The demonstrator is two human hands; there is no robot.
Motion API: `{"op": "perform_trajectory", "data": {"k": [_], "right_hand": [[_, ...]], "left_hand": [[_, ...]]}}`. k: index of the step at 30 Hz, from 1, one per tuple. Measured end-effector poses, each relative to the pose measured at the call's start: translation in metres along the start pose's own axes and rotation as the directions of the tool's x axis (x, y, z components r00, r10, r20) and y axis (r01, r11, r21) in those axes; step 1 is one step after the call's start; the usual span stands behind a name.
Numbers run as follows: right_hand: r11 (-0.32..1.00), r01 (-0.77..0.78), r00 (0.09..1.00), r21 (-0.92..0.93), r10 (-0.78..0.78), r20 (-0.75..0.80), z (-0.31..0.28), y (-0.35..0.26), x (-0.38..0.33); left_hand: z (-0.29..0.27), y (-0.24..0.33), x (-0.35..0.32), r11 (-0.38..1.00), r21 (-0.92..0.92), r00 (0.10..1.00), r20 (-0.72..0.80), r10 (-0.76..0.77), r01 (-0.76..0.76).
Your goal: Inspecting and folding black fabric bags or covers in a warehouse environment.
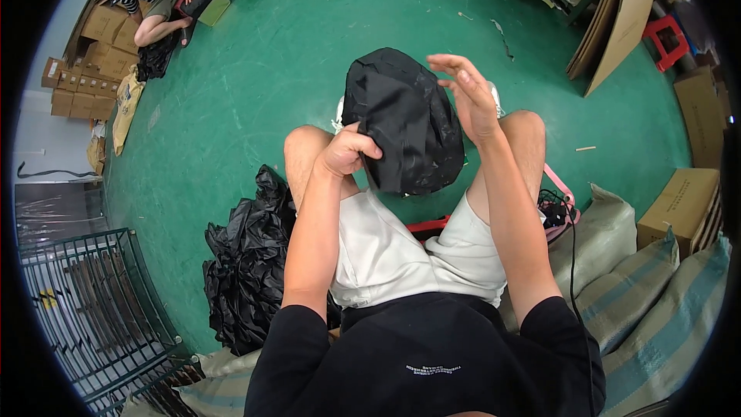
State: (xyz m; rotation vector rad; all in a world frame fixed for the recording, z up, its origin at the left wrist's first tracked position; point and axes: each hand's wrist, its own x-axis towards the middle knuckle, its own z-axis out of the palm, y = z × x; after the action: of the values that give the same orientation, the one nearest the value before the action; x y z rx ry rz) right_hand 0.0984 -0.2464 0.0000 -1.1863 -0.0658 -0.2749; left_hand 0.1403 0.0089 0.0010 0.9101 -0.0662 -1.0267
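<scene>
Plainly, a black cloth bag [405, 127] is held above the green floor [208, 116], between the person's bare knees [306, 143]. Crumpled black plastic [247, 262] lies to the left, striped sacks [668, 336] to the right, brown boxes [85, 104] farther off. The left hand [349, 151] grips the bag's left edge, fingers closed, thumb on top; the right hand [472, 100] is raised beside it, fingers loosely parted, holding nothing

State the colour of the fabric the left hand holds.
The fabric is black; the head view shows it.
</scene>
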Motion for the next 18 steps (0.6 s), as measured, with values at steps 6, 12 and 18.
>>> {"op": "perform_trajectory", "data": {"k": [6, 12, 18], "right_hand": [[0.938, -0.344, 0.777, -0.03, 0.303, 0.552, 0.022, 0.009, -0.01], [0.811, -0.577, 0.694, 0.1, 0.422, 0.583, 0.021, -0.005, -0.017], [0.647, -0.413, 0.896, 0.64, 0.166, 0.411, 0.006, -0.027, -0.024]], "left_hand": [[0.001, -0.007, -0.005, 0.987, 0.11, 0.982, 0.134, -0.135, 0.12], [-0.033, -0.007, 0.007, 0.97, -0.225, 0.937, 0.311, 0.158, -0.089], [0.011, 0.011, 0.008, 0.949, -0.184, 0.945, 0.158, 0.286, -0.257]]}}
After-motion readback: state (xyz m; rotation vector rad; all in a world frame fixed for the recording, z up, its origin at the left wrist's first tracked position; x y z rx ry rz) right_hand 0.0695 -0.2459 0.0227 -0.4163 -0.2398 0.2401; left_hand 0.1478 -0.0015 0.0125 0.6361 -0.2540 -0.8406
